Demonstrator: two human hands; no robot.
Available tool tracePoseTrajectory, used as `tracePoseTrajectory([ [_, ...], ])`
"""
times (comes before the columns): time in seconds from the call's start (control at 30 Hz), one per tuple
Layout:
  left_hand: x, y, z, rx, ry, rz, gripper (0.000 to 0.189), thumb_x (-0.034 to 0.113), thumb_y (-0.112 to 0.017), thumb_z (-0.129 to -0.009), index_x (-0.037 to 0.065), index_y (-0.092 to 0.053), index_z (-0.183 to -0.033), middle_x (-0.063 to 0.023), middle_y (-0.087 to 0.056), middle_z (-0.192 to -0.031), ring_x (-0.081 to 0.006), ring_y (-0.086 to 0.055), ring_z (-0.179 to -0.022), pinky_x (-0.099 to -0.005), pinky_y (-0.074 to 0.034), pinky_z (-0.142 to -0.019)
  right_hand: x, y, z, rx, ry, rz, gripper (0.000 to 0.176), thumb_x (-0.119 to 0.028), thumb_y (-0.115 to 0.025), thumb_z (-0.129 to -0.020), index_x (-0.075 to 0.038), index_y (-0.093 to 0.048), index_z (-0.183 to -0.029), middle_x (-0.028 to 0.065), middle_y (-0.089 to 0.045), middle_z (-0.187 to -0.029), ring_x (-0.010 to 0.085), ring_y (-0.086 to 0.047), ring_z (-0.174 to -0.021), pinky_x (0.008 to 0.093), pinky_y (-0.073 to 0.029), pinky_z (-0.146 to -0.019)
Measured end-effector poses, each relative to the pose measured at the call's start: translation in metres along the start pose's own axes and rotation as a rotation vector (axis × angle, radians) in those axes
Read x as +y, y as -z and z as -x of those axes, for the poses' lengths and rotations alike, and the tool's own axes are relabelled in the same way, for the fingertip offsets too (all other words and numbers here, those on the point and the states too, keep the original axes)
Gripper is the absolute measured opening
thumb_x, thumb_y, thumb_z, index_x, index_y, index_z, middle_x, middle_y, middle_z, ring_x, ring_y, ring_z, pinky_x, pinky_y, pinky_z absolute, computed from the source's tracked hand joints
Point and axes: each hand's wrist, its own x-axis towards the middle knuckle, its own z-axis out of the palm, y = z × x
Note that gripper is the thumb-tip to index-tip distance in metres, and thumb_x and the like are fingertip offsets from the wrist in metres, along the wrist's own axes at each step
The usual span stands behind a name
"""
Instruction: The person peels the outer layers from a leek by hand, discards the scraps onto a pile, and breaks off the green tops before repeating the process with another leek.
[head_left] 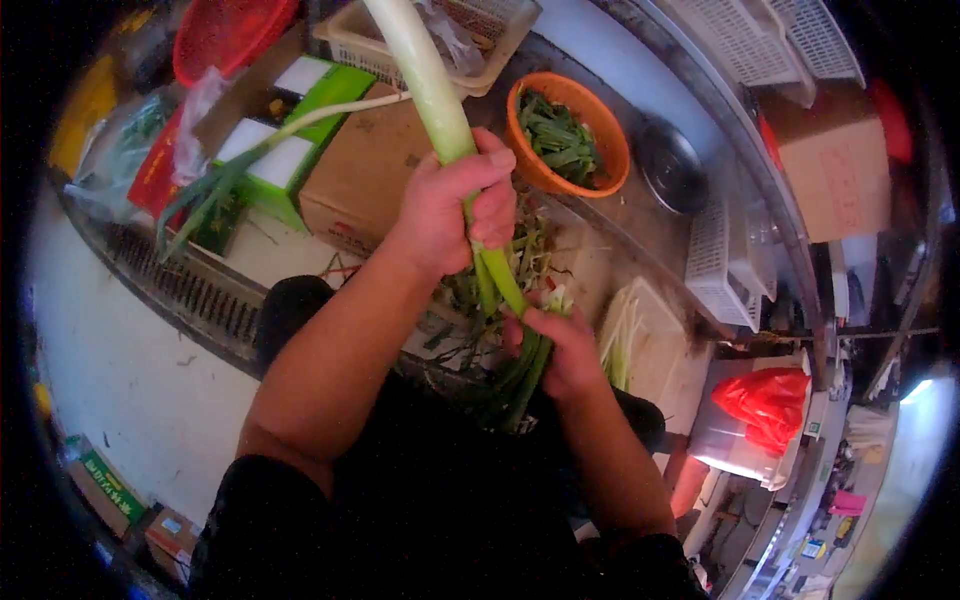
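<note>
A long, thick green onion [430, 80] slants up the middle of the head view, its pale stalk at the top and its green leaves lower down. My left hand [460, 205] is wrapped round the stalk where white turns to green. Lower and to the right, my right hand [565, 345] is closed on the green leaves of the same onion. Trimmed scraps and leaves [530, 245] lie beneath and behind my hands. Another thin green onion [270, 145] rests across the boxes at left. Peeled white stalks [622, 345] lie in a pale tray [660, 330] beside my right hand.
An orange bowl [622, 165] holds cut green leaves, with a dark round lid [672, 165] beside it. Around the left are a cardboard box [365, 165], a green box [335, 95] and a red basket [225, 40]. A drain grate [185, 285] crosses the floor.
</note>
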Motion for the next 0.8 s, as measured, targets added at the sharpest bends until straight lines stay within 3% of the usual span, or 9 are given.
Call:
tracePoseTrajectory([
  [0.23, -0.005, -0.004, 0.006, -0.013, 0.065, -0.015, 0.012, 0.016, -0.061, -0.086, 0.014, -0.049, -0.089, 0.0006, -0.039, -0.052, -0.0116, -0.037, -0.039, -0.0274, -0.030, -0.037, 0.009, 0.003, -0.006, 0.040, -0.024, 0.303, 0.023, -0.011, -0.070, -0.074, -0.003, -0.061, -0.094, 0.0031, -0.061, -0.073, 0.0139, -0.055, -0.065, 0.0294, -0.045, -0.059],
  [0.3, -0.003, 0.002, 0.004, -0.015, 0.097, 0.035, 0.011, 0.017, -0.060, -0.087, 0.015, -0.049, -0.089, 0.0008, -0.038, -0.052, -0.0114, -0.036, -0.039, -0.0272, -0.030, -0.037, 0.011, 0.008, -0.006, -0.080, 0.029, 0.478, 0.020, -0.013, -0.071, -0.074, -0.003, -0.063, -0.090, 0.0011, -0.061, -0.072, 0.0101, -0.053, -0.064, 0.0274, -0.044, -0.059],
  [0.4, -0.001, 0.011, 0.002, -0.056, 0.146, 0.126, 0.009, 0.018, -0.058, -0.088, 0.017, -0.048, -0.088, 0.0016, -0.037, -0.052, -0.0106, -0.034, -0.038, -0.0266, -0.029, -0.036, 0.013, 0.006, 0.000, -0.080, 0.040, 0.560, 0.020, -0.014, -0.071, -0.075, -0.003, -0.064, -0.090, 0.0001, -0.061, -0.073, 0.0081, -0.053, -0.066, 0.0255, -0.044, -0.060],
  [0.53, -0.005, 0.012, 0.002, -0.163, 0.186, 0.206, 0.009, 0.019, -0.054, -0.090, 0.017, -0.047, -0.084, 0.0033, -0.039, -0.053, -0.0088, -0.034, -0.038, -0.0260, -0.029, -0.035, 0.012, 0.001, 0.011, -0.059, 0.041, 0.555, 0.021, -0.016, -0.071, -0.076, -0.003, -0.064, -0.092, 0.0004, -0.061, -0.074, 0.0082, -0.053, -0.065, 0.0251, -0.044, -0.059],
  [0.63, -0.003, 0.001, 0.008, -0.108, 0.170, 0.136, 0.009, 0.020, -0.051, -0.092, 0.017, -0.047, -0.084, 0.0038, -0.040, -0.054, -0.0081, -0.035, -0.039, -0.0256, -0.029, -0.035, 0.032, 0.019, -0.001, -0.027, -0.055, 0.505, 0.018, -0.011, -0.066, -0.076, -0.001, -0.062, -0.091, 0.0045, -0.060, -0.076, 0.0148, -0.057, -0.064, 0.0279, -0.048, -0.065],
  [0.7, 0.026, -0.002, 0.005, -0.206, 0.098, 0.157, 0.010, 0.021, -0.051, -0.092, 0.017, -0.047, -0.084, 0.0035, -0.039, -0.054, -0.0082, -0.035, -0.039, -0.0255, -0.029, -0.035, 0.079, 0.051, -0.015, 0.094, 0.122, 1.092, 0.025, -0.016, -0.067, -0.076, -0.002, -0.063, -0.096, 0.0034, -0.063, -0.080, 0.0145, -0.059, -0.072, 0.0284, -0.048, -0.068],
  [0.73, 0.038, -0.001, 0.000, -0.297, 0.010, 0.176, 0.011, 0.023, -0.051, -0.092, 0.016, -0.047, -0.084, 0.0032, -0.038, -0.054, -0.0083, -0.034, -0.038, -0.0253, -0.030, -0.035, 0.079, 0.054, -0.009, 0.104, 0.127, 1.093, 0.025, -0.016, -0.067, -0.076, -0.002, -0.063, -0.096, 0.0034, -0.063, -0.080, 0.0145, -0.059, -0.072, 0.0284, -0.048, -0.068],
  [0.8, 0.047, 0.006, -0.003, -0.228, -0.032, 0.091, 0.010, 0.020, -0.054, -0.091, 0.015, -0.048, -0.087, 0.0023, -0.040, -0.054, -0.0087, -0.036, -0.039, -0.0250, -0.031, -0.035, 0.072, 0.061, -0.003, 0.139, -0.188, 0.771, 0.030, -0.017, -0.069, -0.076, -0.001, -0.063, -0.101, 0.0032, -0.064, -0.084, 0.0134, -0.059, -0.078, 0.0293, -0.048, -0.070],
])
